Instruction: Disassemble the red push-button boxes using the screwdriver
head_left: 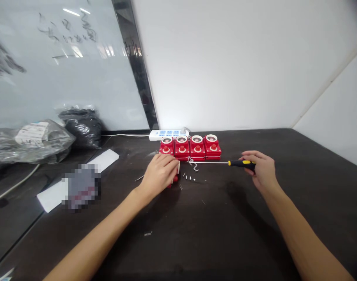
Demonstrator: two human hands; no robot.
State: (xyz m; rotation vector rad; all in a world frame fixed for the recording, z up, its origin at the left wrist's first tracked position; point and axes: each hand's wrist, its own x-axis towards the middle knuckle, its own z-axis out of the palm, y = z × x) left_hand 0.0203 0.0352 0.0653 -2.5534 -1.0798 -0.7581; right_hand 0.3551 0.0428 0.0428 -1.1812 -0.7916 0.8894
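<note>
The left hand [160, 173] and the right hand [263, 168] are both ungloved and slender. The left forearm [108, 226] and the right forearm [302, 226] are bare along their visible length, smooth in outline, narrow at the far end and broader toward the near edge.

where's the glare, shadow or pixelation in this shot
Head view: bright reflections streak the glossy whiteboard; a soft shadow falls on the dark table below the right hand; a pixelated patch masks part of the white paper.
</note>
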